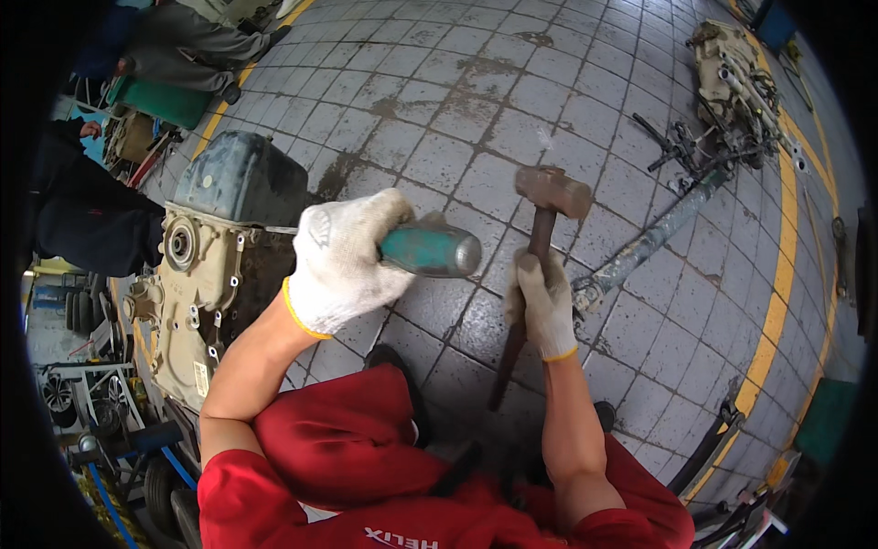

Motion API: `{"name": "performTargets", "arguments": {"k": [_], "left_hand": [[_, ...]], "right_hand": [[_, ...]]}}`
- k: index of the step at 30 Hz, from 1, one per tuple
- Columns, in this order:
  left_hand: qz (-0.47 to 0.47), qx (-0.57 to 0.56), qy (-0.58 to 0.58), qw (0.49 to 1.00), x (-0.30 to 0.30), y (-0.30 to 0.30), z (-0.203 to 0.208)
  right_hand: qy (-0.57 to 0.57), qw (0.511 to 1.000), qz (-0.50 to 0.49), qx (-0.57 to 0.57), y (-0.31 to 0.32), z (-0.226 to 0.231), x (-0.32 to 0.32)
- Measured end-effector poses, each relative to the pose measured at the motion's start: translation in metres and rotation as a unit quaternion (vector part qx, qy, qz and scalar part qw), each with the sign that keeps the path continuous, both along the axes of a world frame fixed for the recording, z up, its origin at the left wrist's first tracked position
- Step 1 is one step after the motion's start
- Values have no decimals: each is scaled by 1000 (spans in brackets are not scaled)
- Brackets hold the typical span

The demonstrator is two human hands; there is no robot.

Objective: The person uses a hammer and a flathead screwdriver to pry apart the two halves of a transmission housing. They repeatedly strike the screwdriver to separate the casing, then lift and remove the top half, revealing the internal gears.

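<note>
My left hand (340, 261), in a white knit glove, is closed around a screwdriver (430, 251) with a green handle. Its thin metal shank runs left to the seam between a dark metal oil pan (242, 178) and a pale engine block (197, 297); its tip is too small to make out. My gloved right hand (542, 304) grips the wooden handle of a rusty hammer (554, 190). The hammer's head is up, to the right of the screwdriver's butt and apart from it.
A long worn shaft (654, 236) lies on the tiled floor at right, leading to a dirty metal assembly (732, 78). At the left, a person in dark clothes (91, 215) stands by the engine. Another person's grey trousers (187, 46) show farther back, near a green bin (165, 102).
</note>
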State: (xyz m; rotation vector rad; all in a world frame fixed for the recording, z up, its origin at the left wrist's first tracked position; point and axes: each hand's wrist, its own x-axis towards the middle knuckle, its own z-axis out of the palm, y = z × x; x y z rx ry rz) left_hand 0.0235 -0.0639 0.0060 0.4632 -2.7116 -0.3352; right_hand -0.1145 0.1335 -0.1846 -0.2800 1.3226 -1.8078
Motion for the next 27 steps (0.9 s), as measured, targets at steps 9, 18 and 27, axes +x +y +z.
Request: {"name": "performTargets", "arguments": {"k": [9,18,27], "left_hand": [[-39,-55,49,997,6,-16,-4],[-20,-13,14,1000,7,-11,-12],[-32,-66,10,997,3,-10,-22]], "right_hand": [[177,965,22,-194,51,112,23],[166,978,-72,-104,63,121,23],[109,991,73,-33,50,104,17]]}}
